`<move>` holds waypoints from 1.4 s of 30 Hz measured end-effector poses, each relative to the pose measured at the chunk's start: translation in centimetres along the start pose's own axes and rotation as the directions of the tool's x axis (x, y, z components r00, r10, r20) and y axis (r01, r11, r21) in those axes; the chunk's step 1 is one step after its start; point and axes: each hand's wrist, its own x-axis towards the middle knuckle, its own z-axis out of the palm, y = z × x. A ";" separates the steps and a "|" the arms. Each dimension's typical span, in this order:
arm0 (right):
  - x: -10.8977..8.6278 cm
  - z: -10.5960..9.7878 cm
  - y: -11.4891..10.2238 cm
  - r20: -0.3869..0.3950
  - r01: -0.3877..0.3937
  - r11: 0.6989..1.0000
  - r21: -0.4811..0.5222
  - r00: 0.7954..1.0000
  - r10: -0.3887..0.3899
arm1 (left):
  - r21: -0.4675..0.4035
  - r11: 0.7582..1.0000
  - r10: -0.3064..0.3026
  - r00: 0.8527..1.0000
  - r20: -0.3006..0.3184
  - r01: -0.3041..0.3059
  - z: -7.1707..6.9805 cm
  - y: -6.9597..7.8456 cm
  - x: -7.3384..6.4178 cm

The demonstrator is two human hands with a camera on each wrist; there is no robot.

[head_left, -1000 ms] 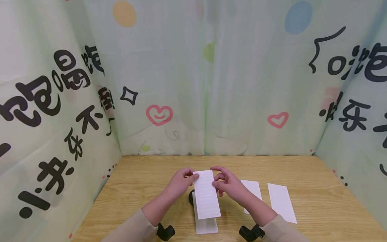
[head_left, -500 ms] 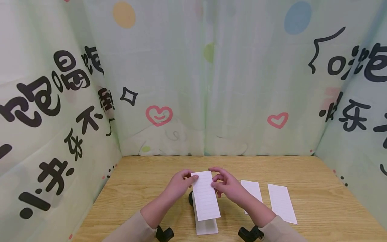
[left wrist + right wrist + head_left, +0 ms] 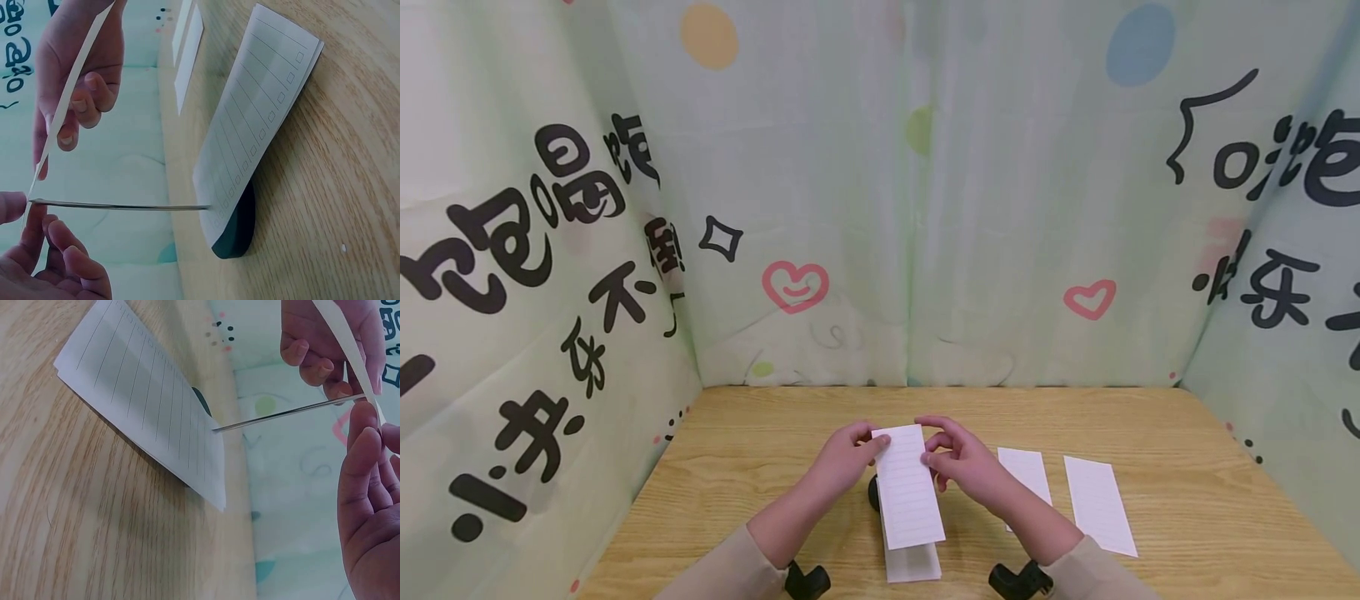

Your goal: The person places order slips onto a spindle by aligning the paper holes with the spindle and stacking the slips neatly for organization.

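Observation:
A white lined paper slip (image 3: 910, 492) is held up between both hands. My left hand (image 3: 847, 454) pinches its upper left edge, thumb in front and fingers behind. On the opposite edge my right hand (image 3: 964, 467) grips it between thumb and fingers. Below, a thin metal spike (image 3: 125, 206) rises from the dark base (image 3: 240, 228) of a bill spike. Its tip meets the held slip close to the fingers; whether it pierces the paper, I cannot tell. Lower on the spike sit other lined slips (image 3: 150, 394), with checkboxes along one side, slanting over the base.
Two loose white slips lie on the wooden table (image 3: 760, 425) at the right: a nearer-in slip (image 3: 1022, 471), partly behind the right forearm, and an outer slip (image 3: 1102, 504). A printed curtain (image 3: 1000, 208) encloses the back and sides.
Both hands and the held slip have shifted slightly left and a little down. The grip on the paper stays the same, and the loose slips have not moved.

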 end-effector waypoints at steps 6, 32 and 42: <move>0.0 0.1 -0.1 -0.001 -0.004 1.000 0.005 1.000 0.004 | 0.002 1.000 -0.002 1.000 0.000 0.002 0.0 0.0 -0.1; 0.1 0.5 -0.3 -0.032 -0.027 0.999 -0.045 0.999 0.026 | 0.013 1.000 -0.002 1.000 -0.001 0.002 -0.1 0.4 -0.4; 0.1 0.6 -0.2 -0.044 -0.042 0.998 -0.043 0.998 0.040 | 0.000 1.000 0.022 1.000 -0.003 -0.022 -0.1 0.3 -0.1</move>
